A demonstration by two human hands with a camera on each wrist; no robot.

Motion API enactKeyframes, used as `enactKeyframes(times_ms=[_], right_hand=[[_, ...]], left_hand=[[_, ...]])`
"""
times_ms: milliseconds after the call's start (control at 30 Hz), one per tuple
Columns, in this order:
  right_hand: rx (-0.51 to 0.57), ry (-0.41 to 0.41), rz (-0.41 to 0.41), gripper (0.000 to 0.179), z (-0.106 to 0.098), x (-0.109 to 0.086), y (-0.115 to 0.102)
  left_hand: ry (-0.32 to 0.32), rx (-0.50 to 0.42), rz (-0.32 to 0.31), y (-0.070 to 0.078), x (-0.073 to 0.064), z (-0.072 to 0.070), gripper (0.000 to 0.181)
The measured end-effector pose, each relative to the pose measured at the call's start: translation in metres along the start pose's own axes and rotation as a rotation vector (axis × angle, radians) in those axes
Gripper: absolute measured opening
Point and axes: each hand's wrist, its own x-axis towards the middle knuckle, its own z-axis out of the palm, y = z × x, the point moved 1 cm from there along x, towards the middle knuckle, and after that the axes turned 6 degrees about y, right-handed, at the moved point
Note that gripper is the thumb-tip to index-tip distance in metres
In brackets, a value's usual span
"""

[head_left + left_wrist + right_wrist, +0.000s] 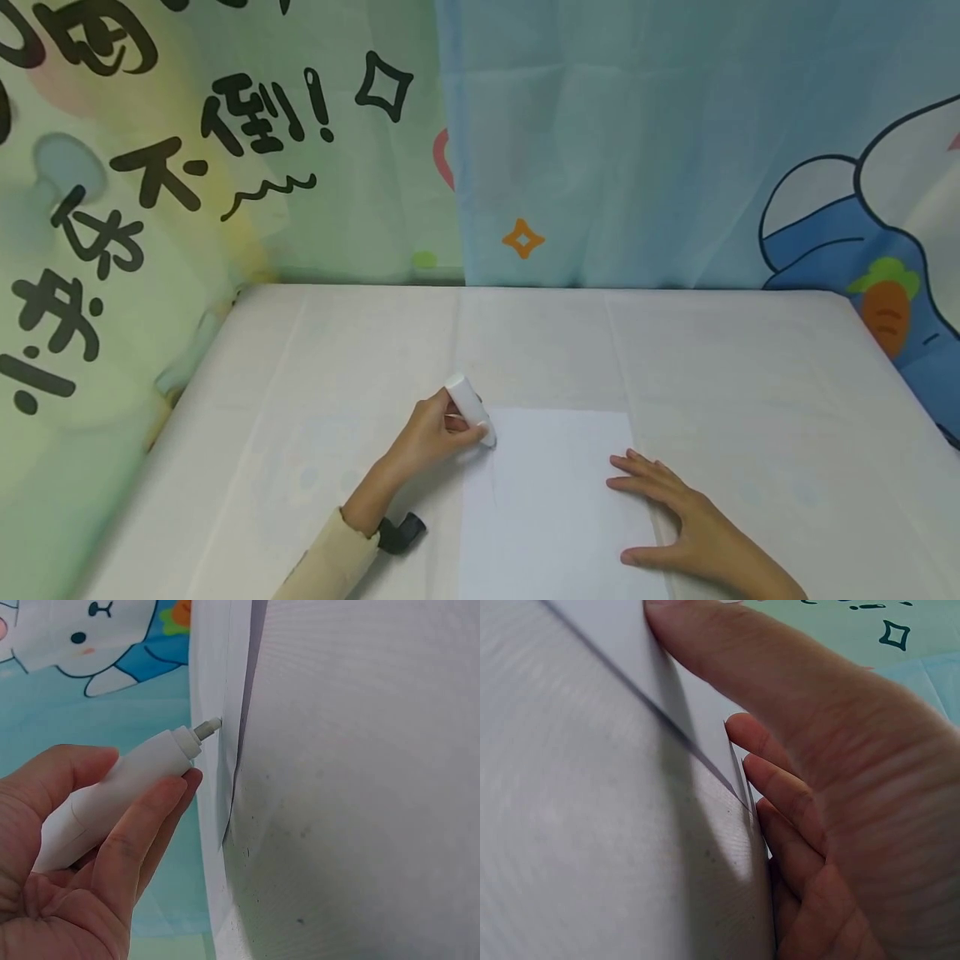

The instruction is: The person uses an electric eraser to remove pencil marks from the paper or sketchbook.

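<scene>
In my left hand [431, 437] is a white electric eraser [468, 408], a thick barrel with a thin tip. The left wrist view shows the thumb and fingers curled around the eraser [112, 795], its narrow grey collar and pale tip pointing at the paper. In the head view its lower end meets the upper left part of a white sheet of paper [555, 500]. A faint thin line runs down the sheet below it. My right hand [686, 521] rests at the sheet's right edge, thumb and fingers spread, fingertips on the paper [697, 712].
The sheet lies on a table with a creased white cloth [360, 350]. A printed green curtain [337, 225] hangs at the left and back, and a blue one [637, 167] behind and to the right. A black wrist-worn device [402, 533] sits at the left sleeve's cuff.
</scene>
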Motion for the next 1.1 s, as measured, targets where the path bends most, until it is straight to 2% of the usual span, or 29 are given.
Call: enactKeyframes(times_ms=[400, 633, 1100], right_hand=[[0.015, -0.013, 0.003, 0.072, -0.0013, 0.0009, -0.0029], [0.019, 0.006, -0.012, 0.071, -0.0027, -0.0017, -0.0024], [0.000, 0.012, -0.019, 0.071, -0.0029, -0.0020, -0.0012]], left_hand=[[0.022, -0.009, -0.038, 0.0029, -0.0045, -0.0005, 0.035], [0.030, -0.038, -0.013, 0.0029, -0.0027, 0.0025, 0.036], [0.039, -0.021, 0.010, 0.0025, -0.0014, 0.0034, 0.035]])
